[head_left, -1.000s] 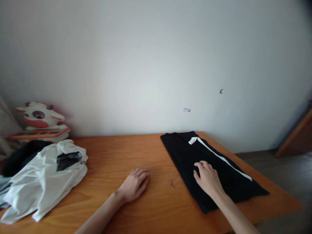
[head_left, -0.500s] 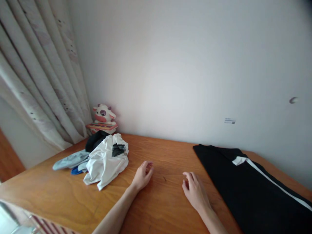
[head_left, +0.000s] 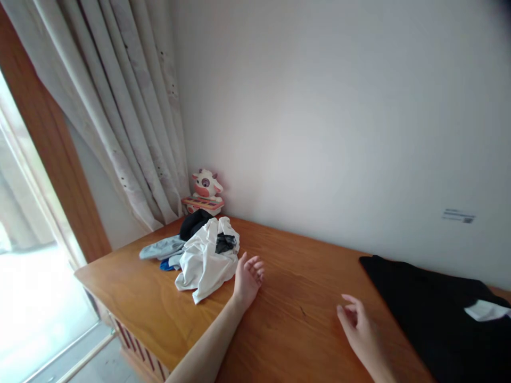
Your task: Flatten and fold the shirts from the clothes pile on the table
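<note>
My left hand [head_left: 248, 279] is just right of a crumpled white garment [head_left: 205, 260], palm turned up and fingers loosely curled with nothing in them. Whether it touches the cloth I cannot tell. Over the wooden tabletop, my right hand [head_left: 359, 324] has its thumb and fingers apart and holds nothing. To its right lies a flat black garment [head_left: 431, 308] with a white patch [head_left: 485, 310] on it. Under and behind the white garment are a light grey-blue cloth [head_left: 162, 248], a bit of blue cloth [head_left: 166, 265] and a black cloth [head_left: 194, 223].
A cow-shaped toy with a keyboard [head_left: 205, 192] stands in the back corner by a pale curtain [head_left: 131, 117]. The wooden tabletop [head_left: 295, 276] runs along a white wall bearing a small label [head_left: 458, 215]. A bright window or door [head_left: 35, 276] is at left.
The view has swung left, bringing the bright opening into sight. My left hand has come nearer the white garment and turned its palm up. My right hand stays left of the black garment.
</note>
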`<state>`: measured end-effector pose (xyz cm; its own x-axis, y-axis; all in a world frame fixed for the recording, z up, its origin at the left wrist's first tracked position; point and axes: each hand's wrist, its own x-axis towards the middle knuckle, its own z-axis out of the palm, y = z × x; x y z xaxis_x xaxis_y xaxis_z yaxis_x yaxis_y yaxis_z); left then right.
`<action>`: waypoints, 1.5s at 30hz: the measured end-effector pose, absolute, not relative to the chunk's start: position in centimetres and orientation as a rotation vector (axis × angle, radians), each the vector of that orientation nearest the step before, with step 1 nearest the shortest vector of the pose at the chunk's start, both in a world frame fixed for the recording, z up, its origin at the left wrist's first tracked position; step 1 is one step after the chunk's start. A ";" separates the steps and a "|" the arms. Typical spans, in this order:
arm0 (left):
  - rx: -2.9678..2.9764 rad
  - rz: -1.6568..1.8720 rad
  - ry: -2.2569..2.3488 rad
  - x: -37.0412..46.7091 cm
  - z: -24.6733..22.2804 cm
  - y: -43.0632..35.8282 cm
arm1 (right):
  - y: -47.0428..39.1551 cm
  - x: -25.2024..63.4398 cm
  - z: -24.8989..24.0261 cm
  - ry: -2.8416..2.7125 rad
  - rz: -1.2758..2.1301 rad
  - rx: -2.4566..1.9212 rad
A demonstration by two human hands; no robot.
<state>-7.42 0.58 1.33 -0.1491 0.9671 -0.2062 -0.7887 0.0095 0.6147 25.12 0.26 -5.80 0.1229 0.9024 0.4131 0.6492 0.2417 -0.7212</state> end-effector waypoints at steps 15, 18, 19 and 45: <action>0.047 1.842 0.280 -13.8 5.5 5.7 | 0.6 25.1 -5.2 -1.614 0.385 -1.574; 0.100 1.849 0.360 -14.2 4.7 6.2 | 1.1 24.7 -5.0 -1.681 0.270 -1.680; 0.126 1.852 0.390 -14.2 4.5 6.2 | 1.3 24.6 -4.9 -1.700 0.240 -1.720; 2.830 0.706 0.434 1.8 2.8 -3.3 | -1.2 22.3 -1.3 -1.859 0.514 -1.323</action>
<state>1.83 -3.29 2.83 0.8435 0.3259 0.4271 0.2340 -0.9385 0.2540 22.29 -1.24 -1.34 -0.1528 0.9202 0.3605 0.6039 0.3757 -0.7029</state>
